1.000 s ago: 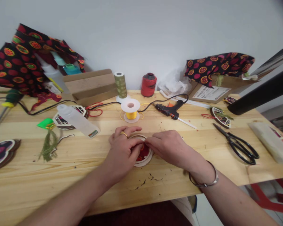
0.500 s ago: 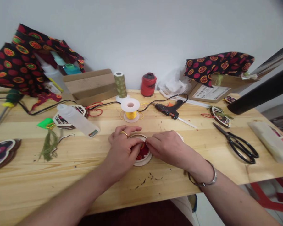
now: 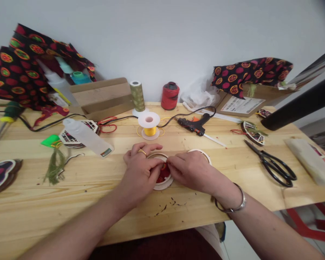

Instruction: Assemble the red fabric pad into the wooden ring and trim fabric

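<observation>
A round pale wooden piece lies on the table in front of me, with dark red patterned fabric inside its rim. My left hand leans over its left side, thumb and forefinger closed on the fabric, other fingers stretched out. From the right, my right hand pinches at the fabric near the upper right rim. The fingertips of both hands almost meet there, hiding the exact spot gripped. Partly behind my right hand lies a second pale ring.
Beyond my hands stand a yellow thread spool, a green spool and a red spool. A glue gun and scissors lie to the right. A plastic bottle and a green tassel are left.
My right hand has shifted slightly left, and more of the second ring shows behind it. The view has moved a little. Both hands stay at the fabric.
</observation>
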A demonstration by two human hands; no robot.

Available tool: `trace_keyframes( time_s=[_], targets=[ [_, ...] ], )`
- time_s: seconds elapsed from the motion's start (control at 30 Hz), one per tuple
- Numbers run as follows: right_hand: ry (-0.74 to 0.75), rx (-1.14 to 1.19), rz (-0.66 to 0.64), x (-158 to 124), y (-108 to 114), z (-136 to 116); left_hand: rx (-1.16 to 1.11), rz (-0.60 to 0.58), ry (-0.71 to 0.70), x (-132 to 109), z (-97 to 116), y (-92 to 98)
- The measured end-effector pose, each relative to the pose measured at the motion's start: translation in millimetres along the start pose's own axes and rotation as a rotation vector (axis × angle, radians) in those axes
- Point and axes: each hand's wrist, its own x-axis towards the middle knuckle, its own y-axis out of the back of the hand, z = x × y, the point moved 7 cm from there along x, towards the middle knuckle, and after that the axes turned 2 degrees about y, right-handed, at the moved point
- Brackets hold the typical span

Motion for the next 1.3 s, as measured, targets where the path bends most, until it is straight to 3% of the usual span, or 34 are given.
trace_keyframes(
  time_s=[0.33, 0.7, 0.97, 1.13, 1.3],
  targets=[
    [-0.213, 0.291, 0.001, -1, -5, 9, -0.001, 0.009, -0.018, 0, -1, -0.4],
    [-0.513, 0.787, 0.062, -7, -14, 27, -0.013, 0.004, -0.002, 0, -2, -0.5],
    [-0.781, 1.181, 0.295, -17, -4, 72, -0.025, -0.011, 0.016, -2, -9, -2.7],
    [-0.813, 1.492, 0.327, -14, -4, 78, -0.026, -0.002, 0.018, -2, -13, -1.9],
    [-0.787, 1.626, 0.323, -13, -6, 74, -0.063, 0.006, 0.026, -2, -12, 1.3]
  ],
)
